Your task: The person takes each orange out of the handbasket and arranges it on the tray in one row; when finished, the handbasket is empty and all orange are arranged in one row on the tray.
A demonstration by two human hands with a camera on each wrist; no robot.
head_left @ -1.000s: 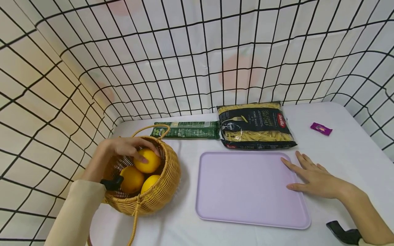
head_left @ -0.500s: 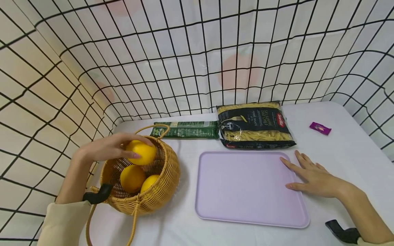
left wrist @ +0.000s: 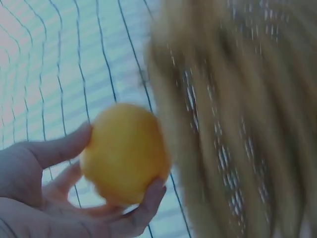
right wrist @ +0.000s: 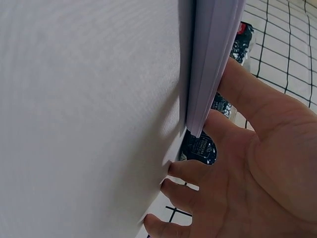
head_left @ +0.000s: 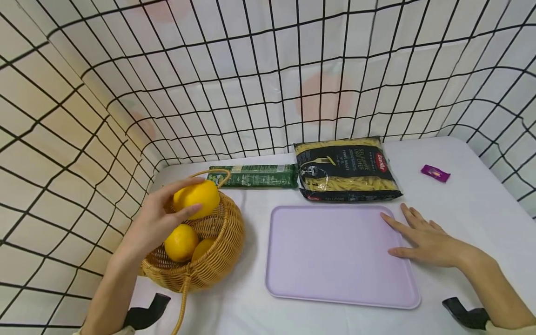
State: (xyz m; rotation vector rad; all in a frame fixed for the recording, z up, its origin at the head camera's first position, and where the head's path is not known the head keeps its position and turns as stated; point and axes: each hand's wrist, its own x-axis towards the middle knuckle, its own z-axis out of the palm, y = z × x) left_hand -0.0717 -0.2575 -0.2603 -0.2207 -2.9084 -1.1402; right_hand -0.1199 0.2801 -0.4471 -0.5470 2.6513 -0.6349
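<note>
In the head view my left hand (head_left: 157, 218) holds a yellow lemon (head_left: 197, 199) between thumb and fingers, over the upper part of a round wicker basket (head_left: 228, 242). The left wrist view shows the lemon (left wrist: 126, 153) pinched close beside the blurred basket wall (left wrist: 223, 124). Inside the basket lie two more yellow-orange fruits, one rounded fruit (head_left: 181, 243) and another (head_left: 203, 249) partly hidden by the rim. My right hand (head_left: 431, 244) lies with spread fingers at the right edge of a lilac tray (head_left: 335, 256), thumb and forefinger on its rim.
A green packet (head_left: 259, 176) and a black bag of penne pasta (head_left: 345, 170) lie along the back. At the far right is a small purple wrapped sweet (head_left: 436, 173). Black grid fencing (head_left: 259, 74) stands behind and at both sides of the white-covered table (head_left: 481, 200).
My left hand has lifted the lemon from among the other fruits to the basket's upper rim, then shifted slightly rightward with it. The right hand has stayed at the tray's edge.
</note>
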